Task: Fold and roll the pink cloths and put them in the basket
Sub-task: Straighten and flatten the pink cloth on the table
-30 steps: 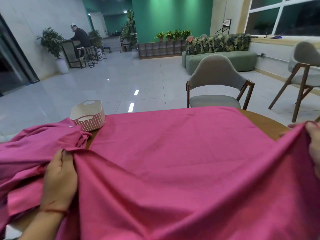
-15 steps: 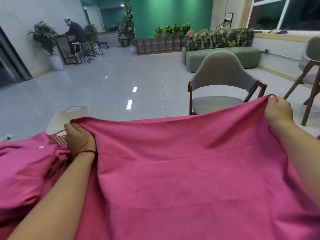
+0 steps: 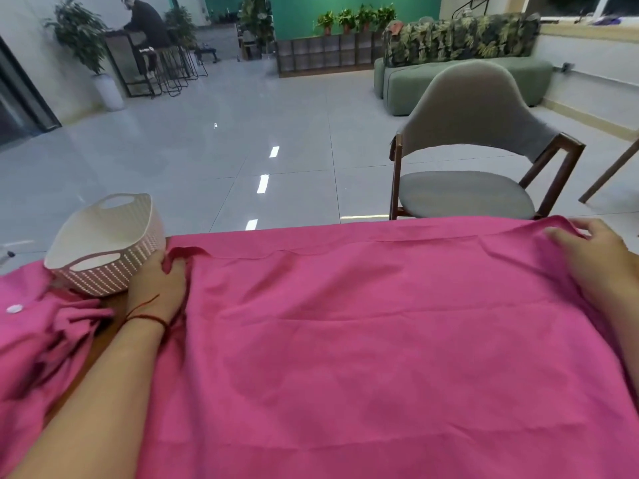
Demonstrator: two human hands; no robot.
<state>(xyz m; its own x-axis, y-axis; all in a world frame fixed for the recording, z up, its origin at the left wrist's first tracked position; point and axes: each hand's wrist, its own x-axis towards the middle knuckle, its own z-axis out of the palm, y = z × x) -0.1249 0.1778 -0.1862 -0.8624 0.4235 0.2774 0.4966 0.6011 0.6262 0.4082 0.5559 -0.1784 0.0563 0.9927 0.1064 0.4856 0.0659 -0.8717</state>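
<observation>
A large pink cloth (image 3: 363, 340) lies spread flat over the table, folded so its near edge meets the far edge. My left hand (image 3: 159, 285) holds the cloth's far left corner, its fingers curled round the fabric, right beside the basket. My right hand (image 3: 594, 257) pinches the far right corner down at the table's far edge. A white woven basket (image 3: 103, 247) stands empty at the far left of the table. A second pink cloth (image 3: 38, 340) with a white button lies crumpled at the left.
A grey chair with wooden legs (image 3: 473, 150) stands just beyond the table's far edge. A strip of wooden tabletop (image 3: 103, 326) shows between the two cloths. Farther off are a green sofa (image 3: 449, 77) and a person (image 3: 145, 32) at a high table.
Both hands carried the cloth's near edge up and forward, then lowered it onto the far edge of the table. The cloth now lies flat and doubled over.
</observation>
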